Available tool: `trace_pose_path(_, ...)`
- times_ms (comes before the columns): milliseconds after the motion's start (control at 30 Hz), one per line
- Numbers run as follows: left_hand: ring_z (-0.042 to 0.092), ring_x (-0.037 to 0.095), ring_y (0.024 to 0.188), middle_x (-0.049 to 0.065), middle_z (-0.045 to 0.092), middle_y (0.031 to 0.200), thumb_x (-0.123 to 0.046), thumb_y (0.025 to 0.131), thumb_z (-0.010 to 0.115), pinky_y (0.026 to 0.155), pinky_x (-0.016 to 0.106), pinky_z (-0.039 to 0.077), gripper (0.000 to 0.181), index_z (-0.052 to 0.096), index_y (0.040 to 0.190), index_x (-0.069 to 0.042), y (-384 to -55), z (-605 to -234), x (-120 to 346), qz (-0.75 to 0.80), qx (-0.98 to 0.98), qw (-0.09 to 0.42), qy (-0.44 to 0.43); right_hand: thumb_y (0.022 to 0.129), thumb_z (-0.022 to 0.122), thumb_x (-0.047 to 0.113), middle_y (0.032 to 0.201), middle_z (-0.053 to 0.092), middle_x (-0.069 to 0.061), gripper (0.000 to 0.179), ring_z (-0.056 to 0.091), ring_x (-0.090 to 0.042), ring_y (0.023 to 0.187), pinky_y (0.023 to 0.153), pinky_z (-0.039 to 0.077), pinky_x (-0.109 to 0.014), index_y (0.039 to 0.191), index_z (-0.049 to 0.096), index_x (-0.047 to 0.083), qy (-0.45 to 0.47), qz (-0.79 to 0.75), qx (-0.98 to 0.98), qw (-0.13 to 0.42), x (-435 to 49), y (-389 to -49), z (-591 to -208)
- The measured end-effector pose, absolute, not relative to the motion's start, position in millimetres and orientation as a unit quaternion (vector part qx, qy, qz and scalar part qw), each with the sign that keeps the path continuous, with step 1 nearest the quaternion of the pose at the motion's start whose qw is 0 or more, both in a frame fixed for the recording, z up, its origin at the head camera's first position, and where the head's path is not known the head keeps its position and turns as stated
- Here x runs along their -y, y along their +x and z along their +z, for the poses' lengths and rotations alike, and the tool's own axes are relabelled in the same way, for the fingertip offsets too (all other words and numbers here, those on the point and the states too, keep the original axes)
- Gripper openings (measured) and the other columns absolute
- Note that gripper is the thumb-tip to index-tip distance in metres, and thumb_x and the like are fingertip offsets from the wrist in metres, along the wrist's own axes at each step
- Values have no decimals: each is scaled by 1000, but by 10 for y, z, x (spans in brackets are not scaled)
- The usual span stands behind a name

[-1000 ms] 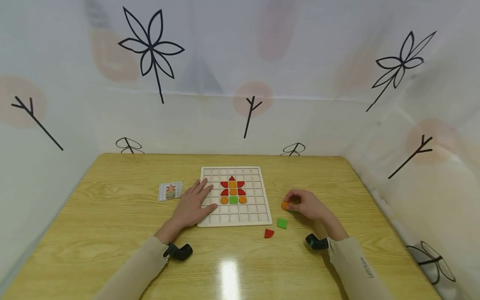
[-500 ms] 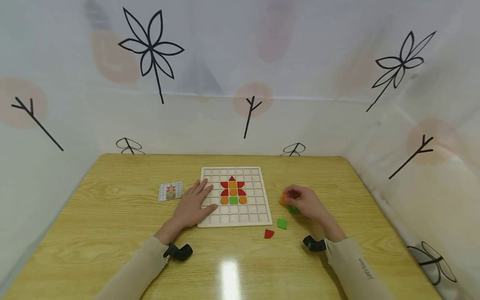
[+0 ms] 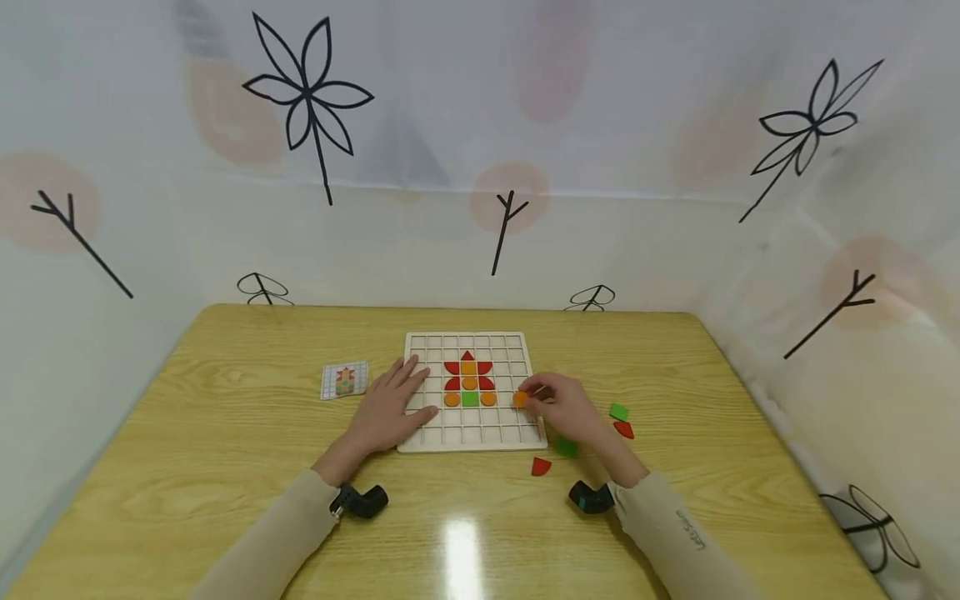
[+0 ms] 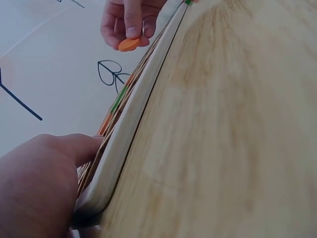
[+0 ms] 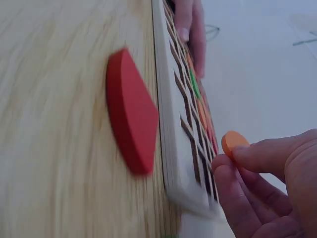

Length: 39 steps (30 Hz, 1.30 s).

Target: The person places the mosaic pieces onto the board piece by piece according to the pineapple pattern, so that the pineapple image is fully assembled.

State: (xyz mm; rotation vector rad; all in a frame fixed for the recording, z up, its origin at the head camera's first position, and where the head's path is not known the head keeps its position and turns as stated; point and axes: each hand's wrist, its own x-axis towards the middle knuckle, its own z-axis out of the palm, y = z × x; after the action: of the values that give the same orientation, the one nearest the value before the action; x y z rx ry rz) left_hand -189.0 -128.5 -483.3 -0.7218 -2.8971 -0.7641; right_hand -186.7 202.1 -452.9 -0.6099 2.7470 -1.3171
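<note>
My left hand (image 3: 385,408) lies with spread fingers on the left edge of the white grid board (image 3: 517,354). Between thumb and fingers, my right hand (image 3: 567,408) pinches an orange disc (image 3: 520,399). It hovers over the board's right columns, and the right wrist view shows the disc (image 5: 232,142) tilted and off the grid. A figure of red, orange and green pieces fills the middle cells, including a green square (image 3: 470,399) between two orange discs in its lowest row.
A pattern card (image 3: 333,383) lies left of the board. Before the board's near right corner are a red quarter-circle (image 3: 541,467) and a green square tile (image 3: 567,448). Another green tile (image 3: 618,412) and red piece (image 3: 623,429) lie right of my right forearm.
My right hand has lifted the orange disc from the table and carried it left over the board, uncovering the green and red pieces on the right. My left hand stays on the board.
</note>
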Motion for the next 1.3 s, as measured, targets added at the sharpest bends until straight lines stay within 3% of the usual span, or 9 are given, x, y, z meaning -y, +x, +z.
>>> trace_pose_path(533, 16, 33, 150, 12, 23, 163, -49, 97, 58, 114, 61, 20, 71, 41, 154, -10, -1915, -4863, 1290, -254, 940, 31, -227, 93, 71, 12, 87, 66, 5, 7, 60, -14, 80, 73, 52, -28, 99, 73, 15, -237, -429, -868, 83, -1467, -1895, -4596)
trace_pose_path(1300, 17, 33, 150, 11, 23, 163, -49, 97, 59, 114, 61, 21, 71, 41, 153, -10, -1915, -4834, 1298, -248, 940, 34, -230, 93, 73, 15, 83, 61, 5, 8, 56, -15, 76, 70, 48, -30, 101, 75, 16, -217, -410, -882, 79, -1369, -1867, -4614)
